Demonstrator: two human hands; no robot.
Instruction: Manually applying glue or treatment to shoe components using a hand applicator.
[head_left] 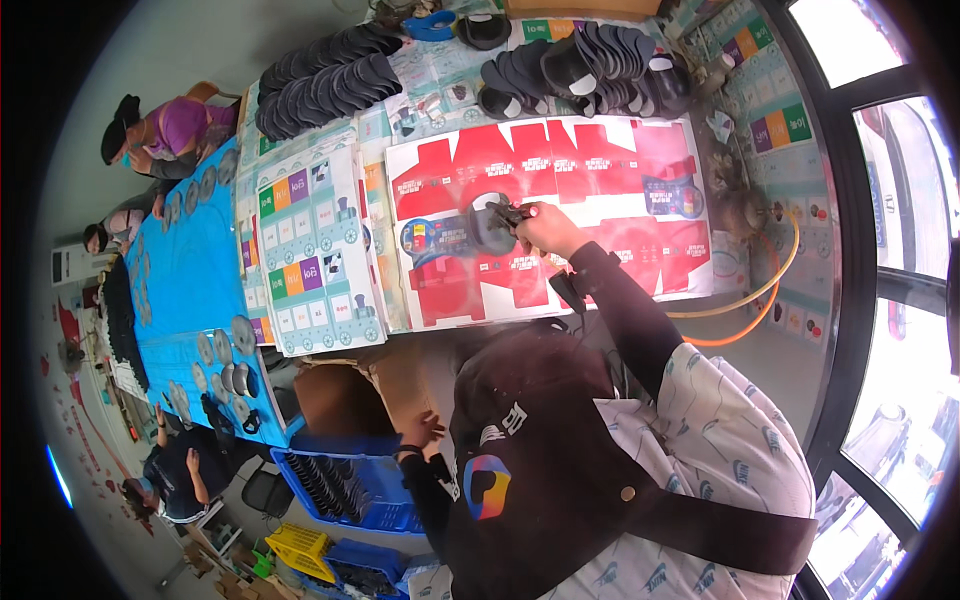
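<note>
My right hand [548, 232] is closed around a dark tool that looks like a spray gun [513, 214], over the red-and-white printed sheet [430, 290]. Just under its front end, a rounded grey piece [486, 238] lies on the sheet. A black part [567, 291] hangs below my right wrist. My left hand [425, 430] is low at my left side, fingers apart and nothing visible in it. It is above a blue crate [385, 512] of dark curved pieces and near a cardboard box [408, 385].
Rows of dark curved pieces [330, 95] stand at the table's back, with more stacked pieces [590, 65] to the right. Orange hose [745, 332] loops at the right. A blue table [195, 265] at left carries several grey discs; people sit beside it. Windows line the right.
</note>
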